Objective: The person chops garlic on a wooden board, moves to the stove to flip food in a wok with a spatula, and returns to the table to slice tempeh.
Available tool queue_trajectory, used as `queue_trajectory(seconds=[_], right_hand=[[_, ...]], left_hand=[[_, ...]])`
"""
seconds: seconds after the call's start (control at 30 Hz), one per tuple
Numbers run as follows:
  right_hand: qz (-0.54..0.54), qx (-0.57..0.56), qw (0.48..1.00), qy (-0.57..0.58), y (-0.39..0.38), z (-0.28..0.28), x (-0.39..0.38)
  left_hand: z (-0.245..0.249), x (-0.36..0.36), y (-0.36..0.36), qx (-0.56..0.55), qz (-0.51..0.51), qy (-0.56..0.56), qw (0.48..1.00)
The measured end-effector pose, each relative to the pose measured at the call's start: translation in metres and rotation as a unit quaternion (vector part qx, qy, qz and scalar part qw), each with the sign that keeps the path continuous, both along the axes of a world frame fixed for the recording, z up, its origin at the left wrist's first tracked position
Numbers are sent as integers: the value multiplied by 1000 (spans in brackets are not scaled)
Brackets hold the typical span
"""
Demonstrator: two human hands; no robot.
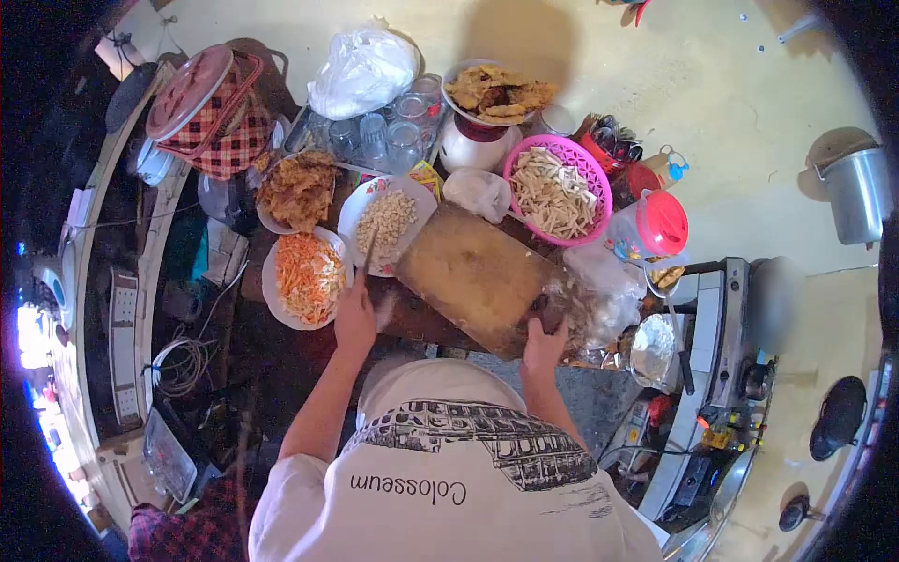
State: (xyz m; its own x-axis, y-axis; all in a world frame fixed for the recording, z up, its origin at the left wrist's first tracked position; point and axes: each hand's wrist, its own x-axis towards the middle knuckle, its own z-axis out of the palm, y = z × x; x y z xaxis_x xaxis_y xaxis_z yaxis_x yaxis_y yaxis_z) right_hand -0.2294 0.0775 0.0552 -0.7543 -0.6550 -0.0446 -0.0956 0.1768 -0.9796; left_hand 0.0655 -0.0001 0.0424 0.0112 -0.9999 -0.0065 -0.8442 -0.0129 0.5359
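Note:
My left hand (354,320) is closed around the handle of a knife (372,245). The blade points away from me over a white plate (428,195) of small pale diced pieces (389,221). Just left of that hand is a bowl of shredded orange and white vegetables (309,279). At the near right corner of a wooden cutting board (476,267), my right hand (544,343) has its fingers closed by a small dark object (547,310) whose kind I cannot make out. Clear plastic bags (604,295) lie beside it.
A pink basket of pale strips (559,192) stands behind the board. Fried food (298,190) fills a bowl at the left, with several glasses (405,142) behind. A pan of white powder (653,351) and a stove (726,337) are at the right.

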Motion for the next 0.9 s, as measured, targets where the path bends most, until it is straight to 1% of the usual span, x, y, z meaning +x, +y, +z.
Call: queue_trajectory(seconds=[0.07,0.1,0.13,0.23,0.27,0.33,0.37,0.47,0.57,0.63,0.67,0.7,0.77,0.83,0.87,0.9], right_hand=[[-34,29,998,-47,20,-17,-22],[-49,43,995,-69,25,-12,-31],[-3,45,993,-114,34,-2,-42],[7,65,989,-134,55,-19,-79],[30,70,988,-134,55,-13,-84],[44,87,989,-110,55,-3,-86],[49,97,989,-99,52,5,-86],[134,75,977,-150,34,7,-81],[116,141,982,-56,17,-13,-69],[127,172,975,56,17,-56,-74],[133,188,967,112,17,-71,-75],[106,209,954,185,19,-77,-73],[51,249,911,326,21,-84,-65],[53,251,920,298,17,-39,-56],[53,253,924,283,16,-22,-52],[85,216,945,231,14,-22,-47]], left_hand=[[8,1,-4,-21,29,33,999],[12,0,-5,-32,46,51,997],[8,-1,-4,-56,40,54,996],[-6,-4,1,-87,-1,12,996],[-5,-6,2,-68,-1,31,997],[-2,-10,3,-27,-4,70,997],[-1,-12,4,-23,-8,79,997],[2,-18,1,-10,-23,96,995],[3,-23,-2,-5,-41,97,994],[5,-25,-4,-19,-51,107,993],[6,-28,-4,-12,-53,123,991],[8,-31,-5,-6,-55,138,989],[14,-39,-3,0,-62,160,985],[26,-53,0,-1,-74,175,982],[36,-62,0,11,-107,204,973],[30,-69,2,31,-123,216,968]])
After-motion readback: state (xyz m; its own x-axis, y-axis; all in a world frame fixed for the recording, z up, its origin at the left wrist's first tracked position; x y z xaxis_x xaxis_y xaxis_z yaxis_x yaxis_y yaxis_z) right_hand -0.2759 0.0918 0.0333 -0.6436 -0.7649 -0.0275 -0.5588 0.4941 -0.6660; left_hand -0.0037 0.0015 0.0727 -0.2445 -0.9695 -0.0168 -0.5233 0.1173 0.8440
